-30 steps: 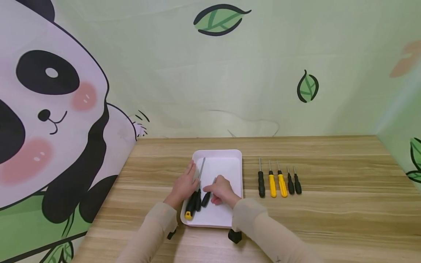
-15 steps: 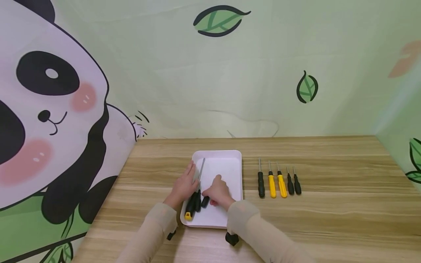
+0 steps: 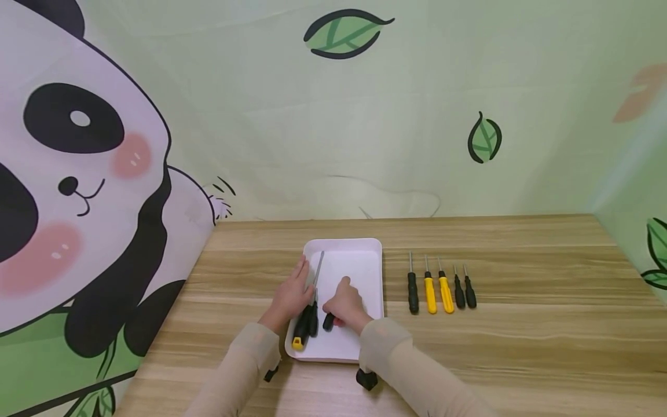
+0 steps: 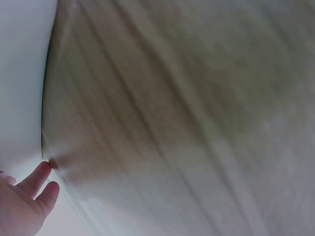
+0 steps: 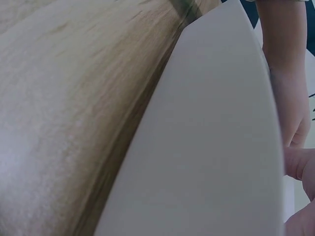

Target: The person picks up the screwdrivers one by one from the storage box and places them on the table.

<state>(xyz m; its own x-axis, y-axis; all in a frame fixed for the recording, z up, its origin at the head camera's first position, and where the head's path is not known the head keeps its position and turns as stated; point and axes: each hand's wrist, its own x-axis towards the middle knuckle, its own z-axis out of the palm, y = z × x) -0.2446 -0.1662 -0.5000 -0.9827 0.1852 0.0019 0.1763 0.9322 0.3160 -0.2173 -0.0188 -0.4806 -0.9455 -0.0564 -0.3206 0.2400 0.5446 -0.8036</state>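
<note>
A white tray (image 3: 359, 341) lies on the wooden table, with screwdrivers along its left side. My left hand (image 3: 290, 296) rests on the tray's left rim, fingers extended; in the left wrist view its fingertips (image 4: 47, 191) touch the outer wall. Inside the tray, my right hand (image 3: 348, 304) pinches a small black-handled screwdriver (image 3: 328, 322), whose shaft is hidden beneath the hand. Left of it lie another small black screwdriver (image 3: 313, 322) and a larger black-and-yellow one (image 3: 300, 330). The tray wall (image 5: 211, 123) covers much of the right wrist view.
On the table (image 3: 521, 341) right of the tray, several screwdrivers stand in a row: a long black one (image 3: 413, 292), two yellow ones (image 3: 430, 294), and two short black ones (image 3: 470, 294). A printed panda backdrop (image 3: 250, 116) rises behind the table.
My right hand has shifted slightly left over the small screwdriver, then a touch right with it; its shaft, visible earlier, is now covered. My left hand keeps its place on the rim.
</note>
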